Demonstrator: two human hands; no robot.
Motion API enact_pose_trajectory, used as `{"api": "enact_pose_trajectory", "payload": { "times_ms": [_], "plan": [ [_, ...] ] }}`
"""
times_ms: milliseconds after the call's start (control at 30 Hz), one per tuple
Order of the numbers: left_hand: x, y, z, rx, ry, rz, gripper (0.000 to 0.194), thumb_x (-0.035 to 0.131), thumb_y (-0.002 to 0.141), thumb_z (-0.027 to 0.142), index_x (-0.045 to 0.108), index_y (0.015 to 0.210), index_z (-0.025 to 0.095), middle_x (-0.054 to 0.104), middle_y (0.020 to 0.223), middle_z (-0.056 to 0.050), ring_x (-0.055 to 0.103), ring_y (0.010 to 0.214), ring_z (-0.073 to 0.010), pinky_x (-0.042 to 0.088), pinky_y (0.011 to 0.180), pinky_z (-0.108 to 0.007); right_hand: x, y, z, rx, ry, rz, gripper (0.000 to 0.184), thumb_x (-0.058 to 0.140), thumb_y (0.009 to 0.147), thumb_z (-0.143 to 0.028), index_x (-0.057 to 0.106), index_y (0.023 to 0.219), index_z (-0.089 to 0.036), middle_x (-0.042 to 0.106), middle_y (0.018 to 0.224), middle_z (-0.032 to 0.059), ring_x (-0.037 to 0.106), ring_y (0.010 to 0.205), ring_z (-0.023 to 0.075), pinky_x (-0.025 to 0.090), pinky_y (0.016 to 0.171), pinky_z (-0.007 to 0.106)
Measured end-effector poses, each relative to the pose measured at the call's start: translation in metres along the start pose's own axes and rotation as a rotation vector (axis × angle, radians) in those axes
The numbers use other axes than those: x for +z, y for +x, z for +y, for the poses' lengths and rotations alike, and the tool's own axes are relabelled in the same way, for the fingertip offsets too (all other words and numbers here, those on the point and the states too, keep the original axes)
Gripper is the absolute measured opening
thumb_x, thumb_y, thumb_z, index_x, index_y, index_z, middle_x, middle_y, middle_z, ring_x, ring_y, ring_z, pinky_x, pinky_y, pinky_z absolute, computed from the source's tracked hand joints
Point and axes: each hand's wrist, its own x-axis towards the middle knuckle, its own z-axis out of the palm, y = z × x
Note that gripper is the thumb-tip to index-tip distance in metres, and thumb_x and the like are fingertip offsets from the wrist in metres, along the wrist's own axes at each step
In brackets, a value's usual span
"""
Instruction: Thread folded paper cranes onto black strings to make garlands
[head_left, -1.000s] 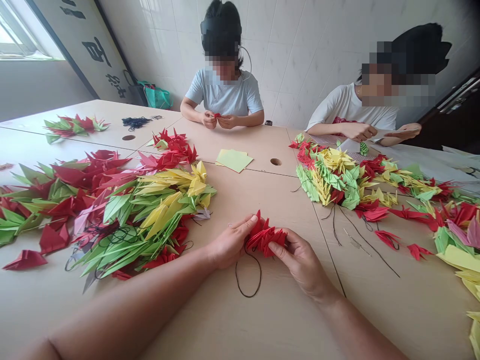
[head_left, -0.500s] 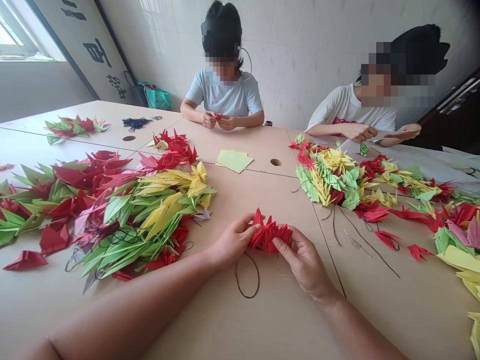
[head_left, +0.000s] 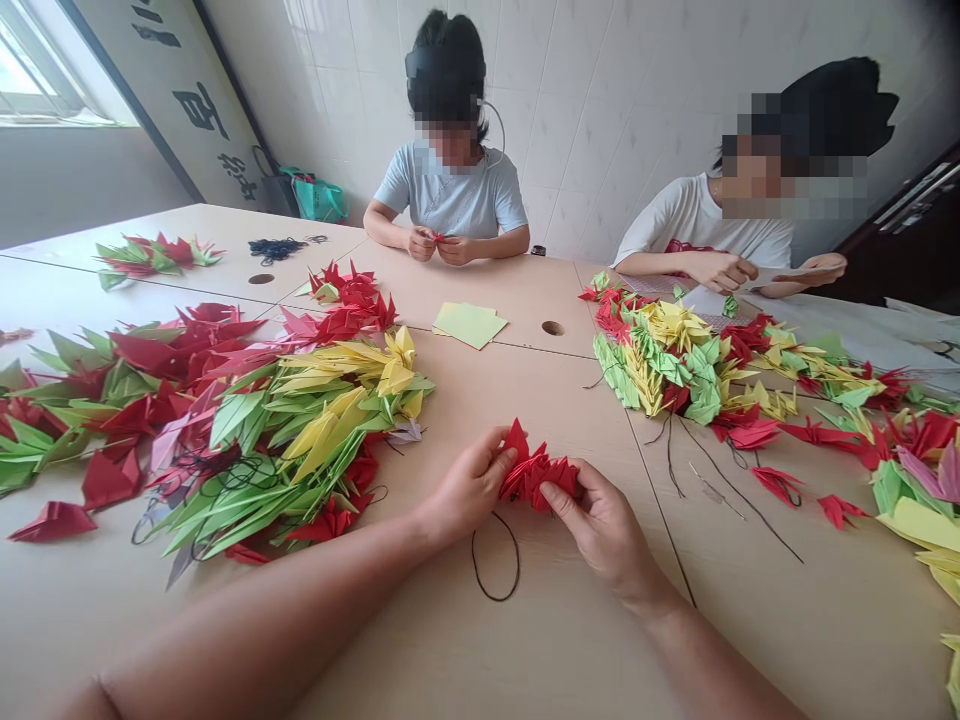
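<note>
Between my two hands is a short row of red folded-paper pieces [head_left: 536, 475], packed close together, with pointed tips. My left hand [head_left: 476, 478] pinches its left end, thumb on top near one upright red point. At the other end, my right hand [head_left: 604, 515] grips the row with the thumb in front and the fingers behind. A black cord [head_left: 496, 598] hangs below the row in a loop near the tabletop. How the cord runs through the paper is hidden.
Left lies a big heap of green, yellow and red folded paper [head_left: 300, 430]. Another colourful pile [head_left: 667, 350] sits right, with loose cords [head_left: 742, 500] and a needle-like piece. Paper sheets [head_left: 471, 325] lie mid-table. Two people [head_left: 450, 200] work across the table [head_left: 420, 640].
My hands and the red paper row shifted slightly right, then slightly back left. Both hands keep their hold. The camera view has tipped a little.
</note>
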Motion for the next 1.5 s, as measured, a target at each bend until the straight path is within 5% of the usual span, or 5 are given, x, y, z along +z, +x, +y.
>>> {"api": "enact_pose_trajectory", "payload": {
  "times_ms": [400, 1300, 1500],
  "plan": [
    [-0.0010, -0.0002, -0.0003, 0.036, 0.051, 0.108, 0.023, 0.045, 0.089, 0.035, 0.055, 0.099, 0.016, 0.057, 0.082, -0.001, 0.047, 0.070, -0.0123, 0.041, 0.065, -0.023, 0.0011, -0.0034, -0.0014, -0.013, -0.055, 0.010, 0.019, 0.056, 0.087, -0.040, 0.057, 0.094, -0.021, 0.063, 0.083, 0.0031, 0.057, 0.075, 0.0176, 0.049, 0.070, 0.028],
    [0.0000, -0.0042, -0.0035, 0.087, 0.149, 0.053, 0.025, 0.041, 0.091, 0.038, 0.054, 0.099, 0.018, 0.055, 0.080, 0.000, 0.046, 0.070, -0.0124, 0.040, 0.065, -0.023, 0.0020, -0.0041, -0.0021, 0.000, -0.024, -0.050, 0.016, 0.055, 0.088, -0.037, 0.055, 0.090, -0.022, 0.060, 0.081, 0.0016, 0.056, 0.074, 0.0168, 0.048, 0.068, 0.027],
    [-0.0006, -0.0026, 0.0007, 0.045, 0.004, 0.053, 0.023, 0.043, 0.090, 0.035, 0.054, 0.101, 0.017, 0.056, 0.084, -0.001, 0.048, 0.073, -0.0124, 0.042, 0.069, -0.022, 0.0008, -0.0042, -0.0026, -0.012, -0.007, -0.028, 0.016, 0.054, 0.089, -0.038, 0.054, 0.090, -0.022, 0.060, 0.081, 0.0008, 0.054, 0.074, 0.0161, 0.047, 0.069, 0.026]
  ]
}}
